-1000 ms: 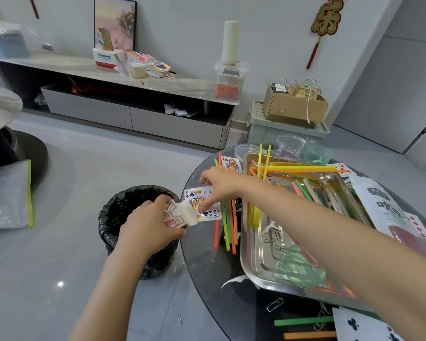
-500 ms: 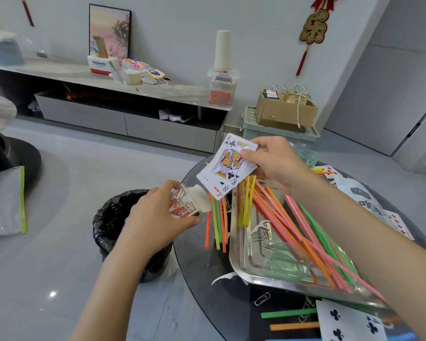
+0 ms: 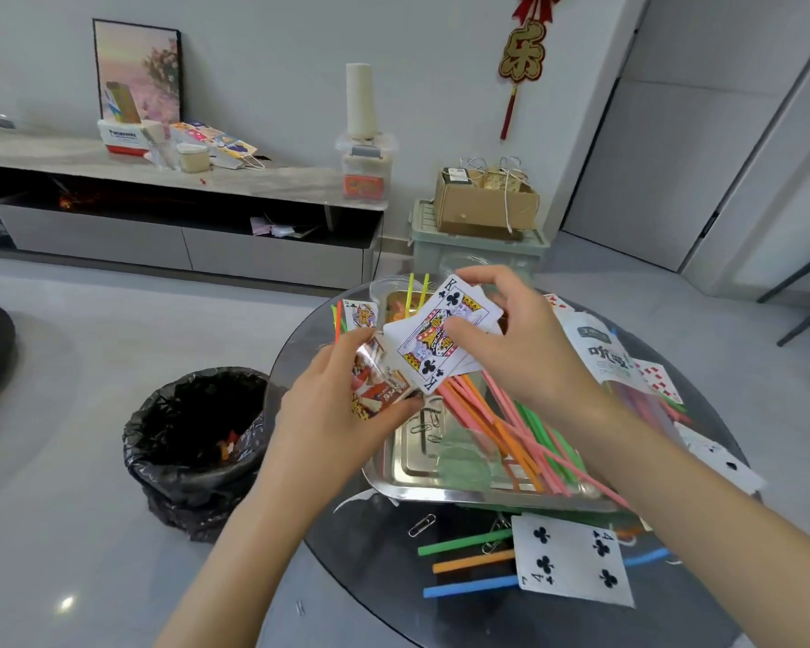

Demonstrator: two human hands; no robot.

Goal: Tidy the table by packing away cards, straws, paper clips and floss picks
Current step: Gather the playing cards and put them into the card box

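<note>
Round glass table (image 3: 375,568), steel tray (image 3: 440,493) set on it, coloured straws (image 3: 524,432) heaped across the tray, card box (image 3: 377,390) gripped in left hand (image 3: 333,404), card stack (image 3: 440,339) topped by a king of clubs pinched by right hand (image 3: 520,348) above the tray, paper clip (image 3: 422,525) left near the table edge.

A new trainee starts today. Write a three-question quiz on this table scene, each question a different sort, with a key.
1. True or false: the right hand holds a king of clubs.
2. What does the left hand hold? A) card box B) paper clip C) floss pick
3. Fill in: the four of clubs lies partly over loose ____.
Key: 1 true; 2 A; 3 straws.
</note>
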